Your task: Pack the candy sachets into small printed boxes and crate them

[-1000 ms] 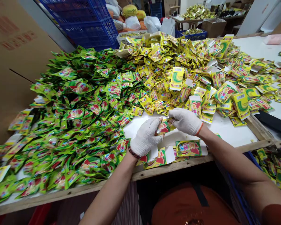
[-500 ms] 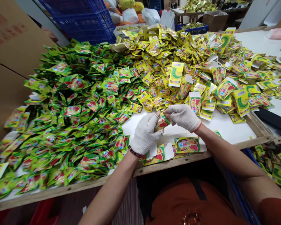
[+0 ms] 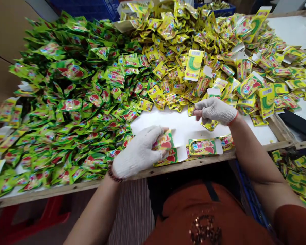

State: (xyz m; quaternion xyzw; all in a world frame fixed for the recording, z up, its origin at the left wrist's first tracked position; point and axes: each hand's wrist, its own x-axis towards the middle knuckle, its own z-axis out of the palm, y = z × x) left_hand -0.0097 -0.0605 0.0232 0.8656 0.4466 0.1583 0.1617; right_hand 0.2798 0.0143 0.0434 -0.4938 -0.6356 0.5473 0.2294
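Note:
My left hand (image 3: 140, 149), in a white knit glove with bare fingertips, pinches a small green and yellow candy box (image 3: 166, 140) with a watermelon print between thumb and fingers. That box is tilted and slightly blurred, above other flat candy boxes (image 3: 205, 147) lying along the table's front edge. My right hand (image 3: 215, 110), gloved alike, hovers to the right with its fingers curled together; whatever lies inside them is hidden. Close by its fingertips is a small yellow candy packet (image 3: 191, 110), and another yellow packet (image 3: 209, 125) shows just below the hand.
A large heap of green candy packets (image 3: 71, 105) covers the left of the table. Yellow packets (image 3: 165, 27) are piled at the back, with yellow cartons (image 3: 193, 64) among them. A wooden edge strip (image 3: 73, 186) runs along the front. A crate with packets (image 3: 301, 173) stands lower right.
My hands have parted: the left moved left and down with the box, the right moved right and up, away from it. The view has tilted downward.

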